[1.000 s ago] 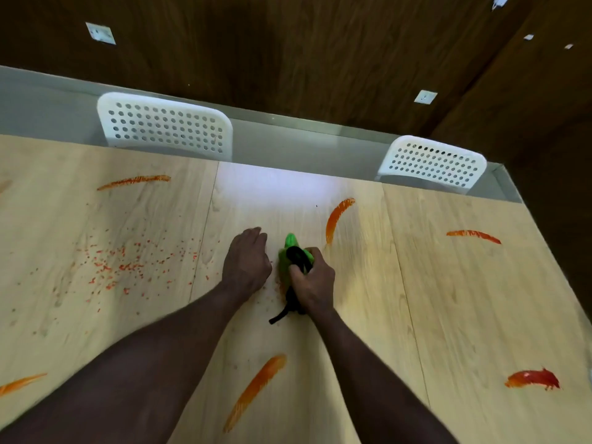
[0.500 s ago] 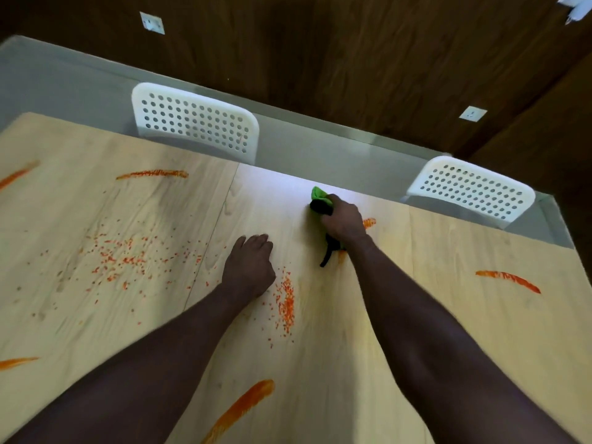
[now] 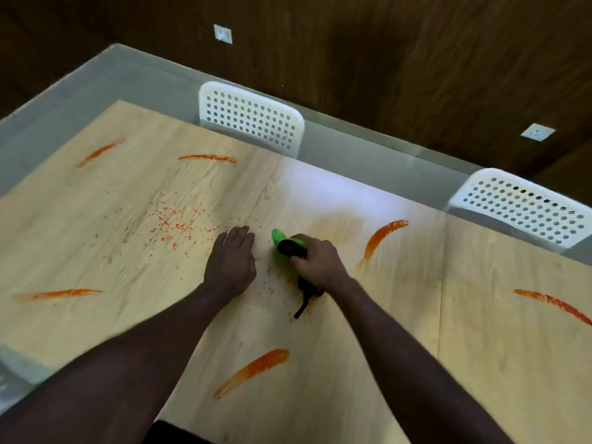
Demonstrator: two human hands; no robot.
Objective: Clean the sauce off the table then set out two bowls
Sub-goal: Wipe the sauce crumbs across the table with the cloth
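Wooden table point(image 3: 480, 347) carries sauce streaks point(image 3: 253, 371); right hand point(image 3: 317, 262) grips a green scrubber point(image 3: 283, 241), left hand point(image 3: 232, 264) lies flat; firm overlapping strokes advised.

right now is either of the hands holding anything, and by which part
The right hand grips a green and black cleaning tool around its black middle; the green end pokes out ahead. The left hand holds nothing, resting on the table.

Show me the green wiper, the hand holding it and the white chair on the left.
green wiper point(image 3: 279, 238): head view, its green tip.
right hand point(image 3: 318, 262): head view, back of the hand.
white chair point(image 3: 253, 118): head view, middle of the perforated backrest.
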